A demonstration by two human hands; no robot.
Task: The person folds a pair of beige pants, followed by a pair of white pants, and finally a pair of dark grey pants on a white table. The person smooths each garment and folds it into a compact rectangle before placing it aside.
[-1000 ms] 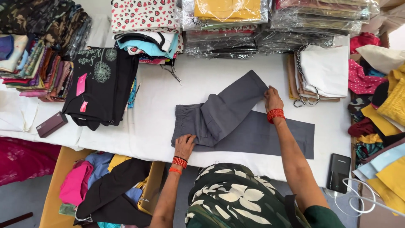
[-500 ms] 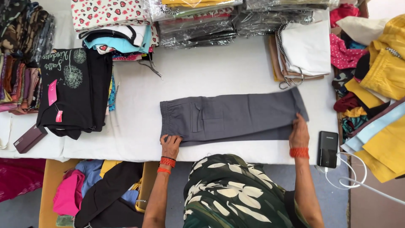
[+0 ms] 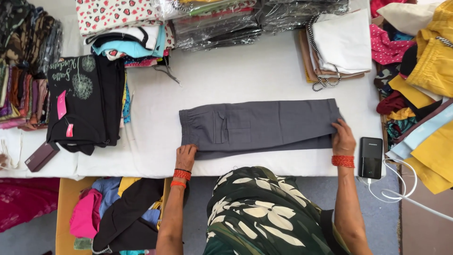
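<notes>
So there's a pair of grey trousers [image 3: 262, 127] lying flat across the middle of a white table [image 3: 255, 71], folded lengthwise into a long strip. The elastic waistband sits at the left end, and there's a square patch pocket just right of it. The lower layer pokes out a bit along the near edge.

The left hand [image 3: 185, 157] rests flat on the near left corner, by the waistband, fingers spread and pressing down rather than grabbing. The right hand [image 3: 343, 137] is at the far right end, where the leg hems are, fingers curled on the edge of the fabric; can't really tell if it's pinching it or just holding it down. Both wrists have red bangles.

Packaging and labels: along the top edge of the table there's a row of clear plastic bags [image 3: 222, 23], shiny and crinkled, with folded clothes inside. Left of those is a white stack with a red heart print [image 3: 118, 14]. On the left, a black top [image 3: 85, 104] has a pale printed design and two pink tags [image 3: 61, 105] hanging off it, the upper one long, the lower one small. A small dark box [image 3: 41, 156] sits at the near left edge. Just right of the right hand there's a black power bank [image 3: 370, 157] with a white cable [image 3: 401, 189] trailing off it.
</notes>
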